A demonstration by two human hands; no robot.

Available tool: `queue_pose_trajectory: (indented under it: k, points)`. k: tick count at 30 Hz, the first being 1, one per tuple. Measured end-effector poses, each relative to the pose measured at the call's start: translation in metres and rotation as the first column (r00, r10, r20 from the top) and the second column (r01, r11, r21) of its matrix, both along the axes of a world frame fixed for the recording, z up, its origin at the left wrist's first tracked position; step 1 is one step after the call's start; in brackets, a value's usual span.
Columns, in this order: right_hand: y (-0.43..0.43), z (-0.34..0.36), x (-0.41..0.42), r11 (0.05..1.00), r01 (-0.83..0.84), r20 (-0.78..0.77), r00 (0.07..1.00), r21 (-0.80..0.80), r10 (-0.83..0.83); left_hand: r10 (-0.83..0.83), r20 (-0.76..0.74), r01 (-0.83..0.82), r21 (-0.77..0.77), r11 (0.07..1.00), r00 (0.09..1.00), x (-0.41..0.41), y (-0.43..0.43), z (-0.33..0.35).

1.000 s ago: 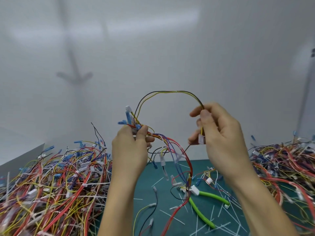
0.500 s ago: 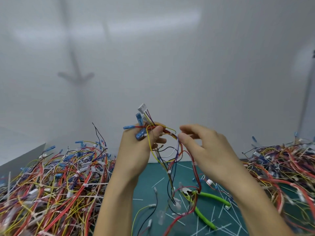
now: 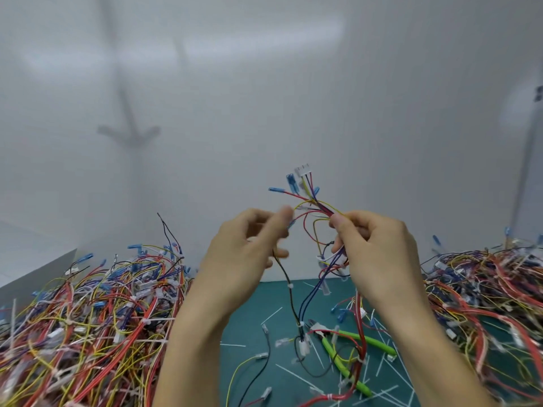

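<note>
The cutters (image 3: pixel 332 351) have glossy lime-green plastic handle sleeves and dull grey metal jaws. Under the cutters, the counter (image 3: pixel 246 324) wears a matt dark-green mat that looks smooth and rubbery. Around the cutters lie thin white plastic cable-tie offcuts (image 3: pixel 271 315), faintly shiny. Above the cutters, the wire harness (image 3: pixel 320 211) has smooth plastic insulation in red, yellow, blue and black, an opaque white plastic connector (image 3: pixel 302 171) and translucent blue plastic terminal sleeves (image 3: pixel 291 182). The left heap (image 3: pixel 88 318) and right heap (image 3: pixel 484 289) flanking the cutters show the same sleek insulation. Behind the cutters, the wall (image 3: pixel 264 83) is smooth white with a soft sheen.
</note>
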State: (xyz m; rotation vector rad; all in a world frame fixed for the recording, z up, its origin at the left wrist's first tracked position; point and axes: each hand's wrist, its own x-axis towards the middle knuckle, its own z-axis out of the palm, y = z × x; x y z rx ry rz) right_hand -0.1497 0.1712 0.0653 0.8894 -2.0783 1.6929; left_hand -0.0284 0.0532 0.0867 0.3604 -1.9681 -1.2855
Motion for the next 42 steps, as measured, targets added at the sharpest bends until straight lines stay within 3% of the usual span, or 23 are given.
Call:
queue_pose_trajectory:
  k: [4,9,12,16,22,25,29,31,33,35,39,42]
  points:
    - [0.001,0.0,-0.001,1.0,0.016,-0.024,1.0,-0.016,-0.016,0.064,0.106,-0.053,-0.108,0.993,0.992,-0.002,-0.003,-0.007]
    - [0.007,0.007,-0.007,0.97,-0.118,0.014,0.992,-0.212,0.124,0.241,0.137,-0.22,-0.152,0.964,0.961,0.004,-0.021,-0.013]
    - [0.009,0.009,-0.009,0.928,-0.233,0.154,0.946,-0.291,0.286,0.29,-0.037,-0.292,-0.049,0.955,0.956,0.004,-0.028,-0.015]
    - [0.012,0.011,-0.008,0.875,-0.393,0.293,0.833,-0.284,0.469,0.365,-0.352,-0.349,0.112,0.931,0.862,0.001,-0.025,-0.01]
    - [0.02,0.013,-0.008,0.823,-0.561,0.303,0.772,-0.089,0.559,0.407,-0.497,-0.433,0.067,0.899,0.767,-0.001,-0.02,-0.008]
    - [0.017,0.013,-0.005,0.779,-0.588,0.32,0.711,-0.218,0.627,0.346,-0.415,-0.376,0.01,0.926,0.841,-0.001,-0.02,-0.006]
    - [0.013,0.014,-0.002,0.688,-0.624,0.33,0.604,-0.37,0.725,0.211,-0.039,-0.215,-0.124,0.969,0.977,0.0,-0.018,-0.009]
    - [0.013,0.014,-0.002,0.659,-0.64,0.316,0.578,-0.396,0.752,0.224,0.21,-0.163,-0.272,0.948,0.952,0.001,-0.017,-0.011]
    - [0.014,0.014,-0.003,0.649,-0.643,0.279,0.589,-0.406,0.758,0.225,0.355,-0.103,-0.332,0.938,0.907,-0.001,-0.016,-0.015]
    - [0.014,0.013,-0.003,0.645,-0.638,0.24,0.607,-0.421,0.758,0.218,0.35,-0.108,-0.307,0.945,0.911,-0.003,-0.014,-0.016]
    - [0.015,0.014,-0.003,0.637,-0.629,0.189,0.629,-0.445,0.754,0.263,0.063,-0.245,-0.206,0.947,0.963,-0.005,-0.002,-0.007]
    - [0.014,0.013,-0.003,0.659,-0.614,0.169,0.663,-0.434,0.729,0.212,-0.084,-0.227,-0.268,0.936,0.974,0.0,0.004,0.001]
